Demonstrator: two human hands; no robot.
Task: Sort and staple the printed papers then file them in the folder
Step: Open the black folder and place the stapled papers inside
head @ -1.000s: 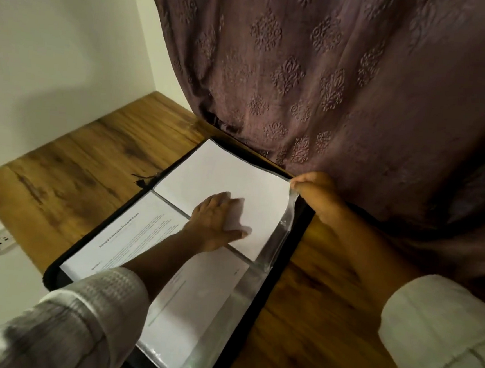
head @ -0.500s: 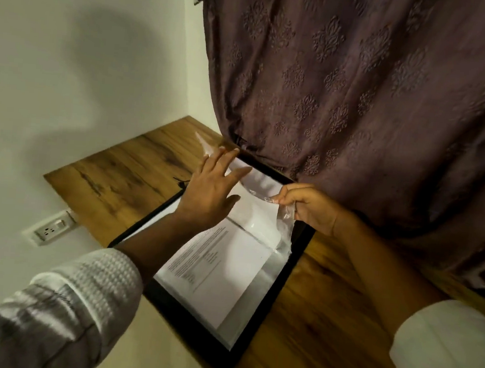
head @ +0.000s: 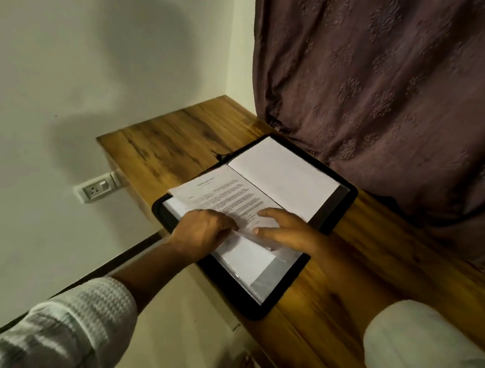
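Likely light, floppy and slippery, the papers (head: 228, 194) want edge grips: left hand (head: 201, 233) pinches their near edge, right hand (head: 284, 231) presses flat, uncurled, on the folder (head: 348, 197).

Nothing here can be read; the white printed paper sheet (head: 228, 195) lying in the black rectangular folder (head: 253, 312) bears a centred heading and paragraphs of type (all too small and blurred to make out).

Your shot's pretty dim, with a warm, slightly green cast. Big soft shadows sit on the wall (head: 71, 51). The white papers (head: 283, 172) are the brightest spot, the sleeve (head: 76, 330) bottom-left looks smeared, and the wide lens skews the worktop (head: 166, 136).
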